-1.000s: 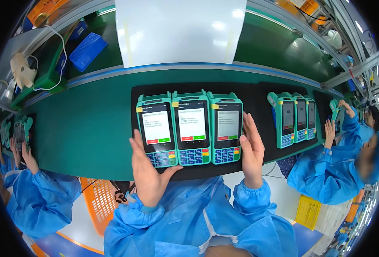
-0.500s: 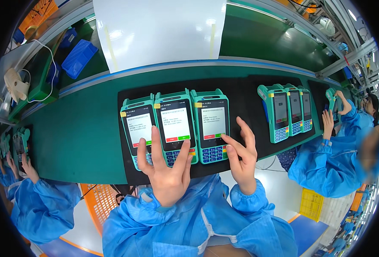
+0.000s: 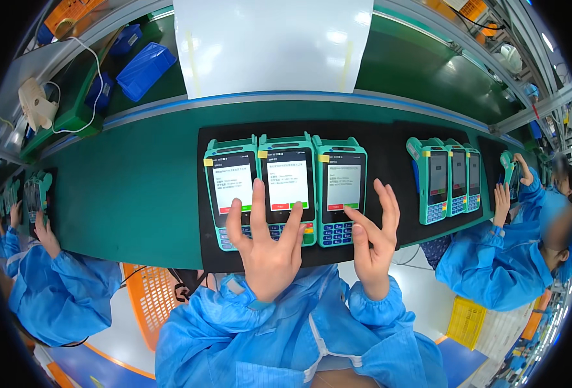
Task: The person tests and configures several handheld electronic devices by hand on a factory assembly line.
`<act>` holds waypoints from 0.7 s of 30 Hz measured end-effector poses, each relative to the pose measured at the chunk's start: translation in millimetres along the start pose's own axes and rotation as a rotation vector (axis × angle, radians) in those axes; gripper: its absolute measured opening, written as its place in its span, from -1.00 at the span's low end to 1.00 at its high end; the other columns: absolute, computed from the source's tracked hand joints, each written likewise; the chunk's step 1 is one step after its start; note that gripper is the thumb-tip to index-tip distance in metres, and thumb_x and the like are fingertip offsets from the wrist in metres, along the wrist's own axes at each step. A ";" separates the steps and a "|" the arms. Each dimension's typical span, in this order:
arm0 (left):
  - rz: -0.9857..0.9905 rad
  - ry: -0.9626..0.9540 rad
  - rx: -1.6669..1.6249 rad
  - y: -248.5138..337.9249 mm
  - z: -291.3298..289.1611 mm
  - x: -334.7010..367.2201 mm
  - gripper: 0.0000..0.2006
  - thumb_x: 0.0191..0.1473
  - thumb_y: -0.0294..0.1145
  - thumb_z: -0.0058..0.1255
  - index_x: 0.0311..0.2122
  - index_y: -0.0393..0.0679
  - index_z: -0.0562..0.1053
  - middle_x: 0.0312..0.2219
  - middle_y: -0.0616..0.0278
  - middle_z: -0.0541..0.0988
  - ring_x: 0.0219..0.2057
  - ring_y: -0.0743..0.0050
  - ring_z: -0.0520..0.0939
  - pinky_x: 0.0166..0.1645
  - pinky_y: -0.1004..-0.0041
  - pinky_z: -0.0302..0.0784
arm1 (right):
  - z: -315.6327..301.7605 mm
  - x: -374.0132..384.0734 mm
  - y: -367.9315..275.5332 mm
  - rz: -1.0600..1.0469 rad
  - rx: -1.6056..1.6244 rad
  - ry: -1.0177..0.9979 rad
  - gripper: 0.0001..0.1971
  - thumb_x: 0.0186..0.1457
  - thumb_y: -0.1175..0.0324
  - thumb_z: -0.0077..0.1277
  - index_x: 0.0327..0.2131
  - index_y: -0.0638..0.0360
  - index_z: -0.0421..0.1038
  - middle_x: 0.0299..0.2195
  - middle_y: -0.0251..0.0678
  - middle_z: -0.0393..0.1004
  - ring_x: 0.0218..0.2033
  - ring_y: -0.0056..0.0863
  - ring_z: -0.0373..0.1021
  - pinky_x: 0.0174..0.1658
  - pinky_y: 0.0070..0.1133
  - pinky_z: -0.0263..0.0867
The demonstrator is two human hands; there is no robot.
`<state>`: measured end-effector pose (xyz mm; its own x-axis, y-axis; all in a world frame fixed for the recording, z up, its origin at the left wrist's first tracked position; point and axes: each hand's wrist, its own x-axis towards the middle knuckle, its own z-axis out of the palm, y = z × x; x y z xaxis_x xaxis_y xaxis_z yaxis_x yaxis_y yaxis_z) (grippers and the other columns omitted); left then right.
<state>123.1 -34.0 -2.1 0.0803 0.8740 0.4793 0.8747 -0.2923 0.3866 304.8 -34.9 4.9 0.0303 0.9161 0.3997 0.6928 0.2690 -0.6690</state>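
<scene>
Three green handheld payment terminals lie side by side on a black mat point(image 3: 409, 226), each with a lit screen, red and green on-screen buttons and blue keys. Over the left terminal point(image 3: 224, 178) and middle terminal point(image 3: 287, 174) my left hand point(image 3: 265, 262) is spread, holding nothing. One fingertip is at the middle terminal's green button; other fingers overlap the left terminal's lower screen and keys. My right hand point(image 3: 375, 249) has its index fingertip at the lower screen edge of the right terminal point(image 3: 343, 181), beside its green button. Its other fingers are apart, with nothing in them.
Another group of three terminals point(image 3: 447, 178) stands to the right, near a co-worker's hands point(image 3: 502, 204). A second co-worker's hand point(image 3: 45, 234) is at the far left. Behind are a white board point(image 3: 273, 52), a blue bin point(image 3: 145, 71) and a white fan point(image 3: 37, 107).
The whole view has shifted, so the terminals appear farther right. The right terminal's screen has turned from white to greyish. Both hands keep nearly the same places over the terminals.
</scene>
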 end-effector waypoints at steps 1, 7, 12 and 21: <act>0.004 0.018 0.008 -1.3 -1.3 -1.2 -0.71 -0.04 -0.44 0.20 -0.14 0.02 0.63 0.27 -0.22 0.13 0.25 -0.37 -0.04 0.30 0.01 -0.07 | -0.5 0.3 -0.2 0.001 -0.009 0.010 -0.75 0.17 0.36 -0.04 -0.18 0.13 0.62 0.24 0.02 0.17 0.33 0.02 -0.06 0.31 -0.19 -0.13; -0.050 0.091 0.242 -23.1 -25.9 -15.8 -0.70 -0.06 -0.38 0.21 -0.14 -0.06 0.62 0.23 -0.35 0.15 0.22 -0.33 0.02 0.29 0.03 -0.10 | 0.0 1.1 3.2 -0.007 -0.037 0.040 -0.74 0.20 0.33 -0.07 -0.20 0.14 0.62 0.24 0.00 0.18 0.33 0.02 -0.08 0.31 -0.18 -0.15; -0.092 0.073 0.226 -33.9 -24.7 -14.1 -0.74 -0.04 -0.43 0.19 -0.16 -0.07 0.62 0.25 -0.34 0.13 0.22 -0.37 -0.04 0.27 0.01 -0.05 | 2.8 5.4 2.8 0.005 -0.075 0.036 -0.72 0.24 0.26 -0.08 -0.22 0.13 0.63 0.24 -0.02 0.19 0.34 0.01 -0.10 0.31 -0.19 -0.14; -0.054 0.051 0.113 3.3 -5.3 31.7 -0.68 0.00 -0.46 0.16 -0.07 0.01 0.58 0.30 -0.21 0.04 0.25 -0.40 -0.08 0.28 -0.03 -0.12 | 11.7 42.5 -3.5 -0.004 -0.145 0.011 -0.74 0.21 0.39 -0.08 -0.12 0.04 0.59 0.29 -0.02 0.07 0.36 0.10 -0.23 0.32 -0.14 -0.21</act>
<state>125.9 -9.4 18.5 0.0098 0.8656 0.5006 0.9255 -0.1974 0.3233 295.2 6.6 16.9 0.0352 0.9116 0.4095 0.7896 0.2258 -0.5706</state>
